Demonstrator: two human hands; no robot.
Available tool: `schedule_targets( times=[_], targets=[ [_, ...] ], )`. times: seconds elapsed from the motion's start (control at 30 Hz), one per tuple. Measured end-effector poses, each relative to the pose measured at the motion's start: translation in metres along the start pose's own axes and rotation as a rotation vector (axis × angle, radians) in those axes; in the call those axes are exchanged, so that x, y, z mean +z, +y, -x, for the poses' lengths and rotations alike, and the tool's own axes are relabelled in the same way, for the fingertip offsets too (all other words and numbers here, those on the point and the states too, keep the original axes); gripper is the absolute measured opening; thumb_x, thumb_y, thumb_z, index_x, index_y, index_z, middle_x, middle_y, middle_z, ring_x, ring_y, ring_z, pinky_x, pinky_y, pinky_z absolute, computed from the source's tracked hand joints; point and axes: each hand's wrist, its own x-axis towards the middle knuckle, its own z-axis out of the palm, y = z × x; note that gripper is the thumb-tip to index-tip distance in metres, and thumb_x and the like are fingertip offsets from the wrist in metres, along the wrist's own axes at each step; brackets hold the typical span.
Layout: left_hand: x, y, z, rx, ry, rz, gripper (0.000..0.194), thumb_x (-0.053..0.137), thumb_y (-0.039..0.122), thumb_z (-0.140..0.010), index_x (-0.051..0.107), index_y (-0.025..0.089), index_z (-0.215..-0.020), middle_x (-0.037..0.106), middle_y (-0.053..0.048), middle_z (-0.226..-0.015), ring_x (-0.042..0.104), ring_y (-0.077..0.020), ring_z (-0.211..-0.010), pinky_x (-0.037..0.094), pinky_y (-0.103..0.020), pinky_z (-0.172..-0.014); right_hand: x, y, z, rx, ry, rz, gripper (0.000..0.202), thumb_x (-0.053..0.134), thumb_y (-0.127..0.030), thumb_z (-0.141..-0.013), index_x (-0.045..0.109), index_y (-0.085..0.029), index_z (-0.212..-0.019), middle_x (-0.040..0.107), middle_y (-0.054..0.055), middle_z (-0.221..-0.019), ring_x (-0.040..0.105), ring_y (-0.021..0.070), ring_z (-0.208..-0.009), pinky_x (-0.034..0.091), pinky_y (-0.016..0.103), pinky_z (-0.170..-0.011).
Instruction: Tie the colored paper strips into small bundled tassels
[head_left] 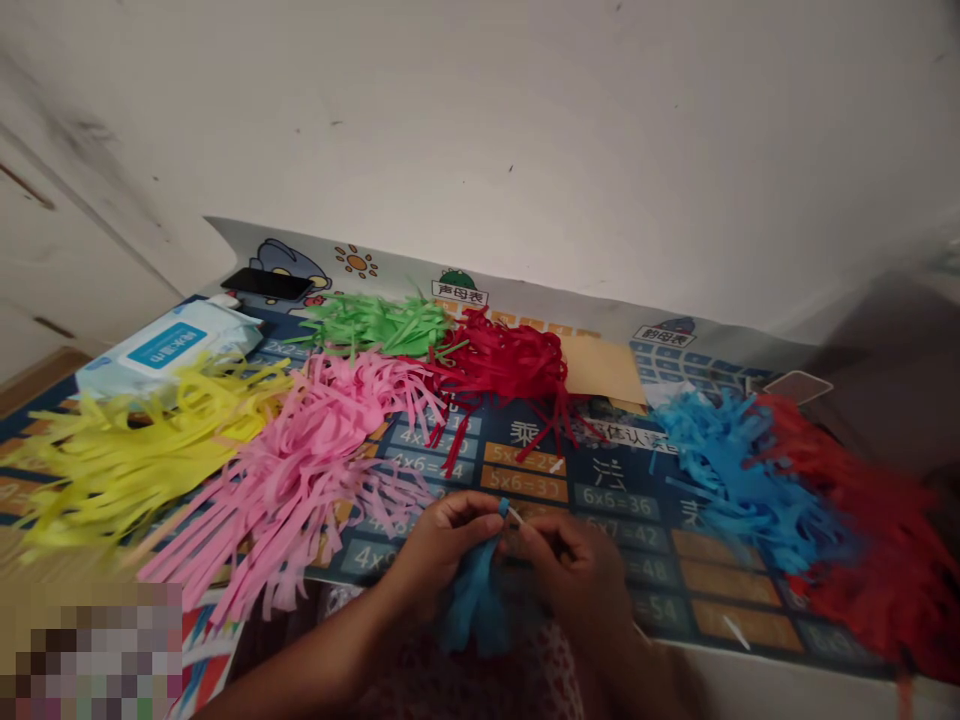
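Note:
At the near edge of the table, my left hand [448,532] pinches the rolled top of a blue paper tassel [478,605], whose fringe hangs down below the fingers. My right hand [581,572] is close beside it, thumb and fingers pressed together on a thin white strip [514,515] that reaches the tassel's top. I cannot tell whether the strip is tape or a stick. Beyond my hands lie heaps of cut fringe: pink [300,450], yellow [142,450], green [382,325], dark red [517,360], blue [739,470] and blurred red [877,530].
A printed mat [622,505] with times tables covers the table and bends up against the wall [525,130]. A wet wipes pack [172,345] and a black phone [268,284] are at the back left. Tan paper [604,368] lies behind the dark red fringe.

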Motion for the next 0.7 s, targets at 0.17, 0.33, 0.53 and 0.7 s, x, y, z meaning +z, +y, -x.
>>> schedule_targets(
  times=[0.17, 0.33, 0.53, 0.7],
  targets=[
    [0.000, -0.001, 0.000, 0.087, -0.053, -0.085, 0.040, 0.086, 0.037, -0.055, 0.058, 0.016, -0.075, 0.063, 0.004, -0.060, 0.057, -0.0088, -0.050, 0.042, -0.019, -0.051, -0.002, 0.001, 0.000, -0.035, -0.053, -0.002, 0.023, 0.055, -0.035, -0.088, 0.069, -0.023, -0.073, 0.069, 0.001, -0.069, 0.061, 0.0158, -0.062, 0.043, 0.024, -0.059],
    [-0.003, -0.006, 0.003, 0.271, -0.003, -0.351, 0.027, 0.077, 0.029, -0.066, 0.053, 0.018, -0.073, 0.064, 0.001, -0.069, 0.062, -0.0135, -0.063, 0.047, -0.023, -0.062, -0.002, 0.004, 0.001, 0.062, -0.176, -0.099, 0.021, 0.053, -0.037, -0.089, 0.063, -0.022, -0.099, 0.069, 0.003, -0.082, 0.064, 0.0177, -0.073, 0.048, 0.026, -0.064],
    [-0.008, -0.007, 0.015, 0.485, 0.110, -0.955, 0.012, 0.068, 0.027, -0.075, 0.059, 0.020, -0.078, 0.067, -0.002, -0.075, 0.064, -0.0177, -0.072, 0.045, -0.026, -0.065, 0.011, 0.006, 0.003, -0.038, -0.196, -0.049, 0.021, 0.050, -0.037, -0.091, 0.064, -0.022, -0.086, 0.066, 0.004, -0.085, 0.061, 0.0178, -0.077, 0.047, 0.028, -0.069],
    [-0.006, -0.023, 0.025, 0.629, -0.104, -1.404, 0.009, 0.057, 0.023, -0.086, 0.065, 0.020, -0.086, 0.071, -0.005, -0.085, 0.065, -0.0202, -0.077, 0.046, -0.028, -0.069, -0.030, 0.010, 0.002, -0.046, 0.011, -0.018, 0.029, 0.050, -0.044, -0.089, 0.067, -0.025, -0.076, 0.066, 0.005, -0.079, 0.061, 0.0214, -0.071, 0.049, 0.032, -0.060]
  ],
)
